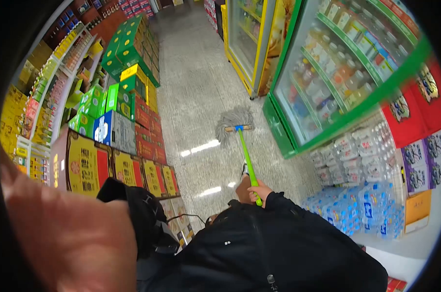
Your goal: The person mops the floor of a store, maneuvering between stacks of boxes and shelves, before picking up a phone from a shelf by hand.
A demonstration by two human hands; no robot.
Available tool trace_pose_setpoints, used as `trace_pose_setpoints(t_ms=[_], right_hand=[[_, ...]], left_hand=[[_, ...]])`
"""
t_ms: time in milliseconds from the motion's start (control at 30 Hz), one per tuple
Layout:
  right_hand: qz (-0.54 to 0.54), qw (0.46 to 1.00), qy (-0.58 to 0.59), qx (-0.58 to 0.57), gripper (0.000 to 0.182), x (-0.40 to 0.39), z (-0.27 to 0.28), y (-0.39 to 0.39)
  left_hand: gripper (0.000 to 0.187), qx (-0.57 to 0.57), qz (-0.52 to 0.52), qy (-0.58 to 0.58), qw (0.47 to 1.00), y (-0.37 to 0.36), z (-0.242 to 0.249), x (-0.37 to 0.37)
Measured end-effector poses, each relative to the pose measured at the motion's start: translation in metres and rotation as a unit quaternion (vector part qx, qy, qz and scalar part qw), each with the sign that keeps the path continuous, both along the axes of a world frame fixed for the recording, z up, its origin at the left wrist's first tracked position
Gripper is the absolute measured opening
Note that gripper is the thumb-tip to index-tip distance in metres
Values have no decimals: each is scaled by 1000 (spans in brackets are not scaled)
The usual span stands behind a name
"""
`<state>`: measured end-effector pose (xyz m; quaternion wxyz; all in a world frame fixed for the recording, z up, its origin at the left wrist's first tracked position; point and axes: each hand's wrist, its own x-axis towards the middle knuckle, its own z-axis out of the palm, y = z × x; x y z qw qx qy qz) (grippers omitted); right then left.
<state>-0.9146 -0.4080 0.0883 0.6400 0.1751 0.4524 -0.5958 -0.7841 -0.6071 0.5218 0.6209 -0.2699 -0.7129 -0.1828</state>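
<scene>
A mop stands out in front of me on the aisle floor, its grey string head (pixel 236 118) spread on the tiles. Its bright green handle (pixel 247 155) runs back toward my body, joined to the head by a blue clamp. My right hand (pixel 260 191) is closed around the upper part of this handle. Large and blurred, my left hand (pixel 74 233) is raised close to the camera at the lower left. Its fingers fall outside the picture, so whether it holds anything is hidden.
Stacked yellow-and-red cartons (pixel 86 165) and green boxes (pixel 128 48) line the left side, beside bottle shelves (pixel 50 87). A green-framed drinks fridge (pixel 279 126) and a yellow-framed one (pixel 252 87) stand on the right. Packs of water bottles (pixel 376 209) sit lower right. Shiny floor (pixel 186 87) runs between.
</scene>
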Motion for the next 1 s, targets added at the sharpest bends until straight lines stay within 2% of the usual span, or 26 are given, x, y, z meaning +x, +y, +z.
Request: trace_pose_setpoints(t_ms=[167,267,400,533,567,633,733,867,1000], right_hand=[[9,1000,-7,-3,46,-104,-16,-52],[39,996,74,-8,39,-149,-20,-78],[20,1000,11,1,42,-193,-7,-116],[61,998,22,20,44,-241,-2,-151],[50,999,11,14,46,-248,-17,-157],[26,1000,-9,15,52,-263,-9,-173],[42,999,-9,29,58,-288,-12,-212],[66,997,16,20,40,-328,-14,-281],[62,997,33,7,31,-374,-2,-361]], left_hand=[[26,-29,14,-19,999,-40,19,-110],[26,-38,27,-21,999,-73,27,-172],[26,-38,61,1,997,-113,23,-232],[26,-8,105,10,994,-150,5,-262],[26,0,112,6,994,-160,-1,-270],[27,15,112,1,994,-183,-8,-289],[27,17,118,19,993,-221,-12,-308],[27,11,130,40,991,-284,-17,-325],[28,31,105,56,992,-362,-27,-350]])
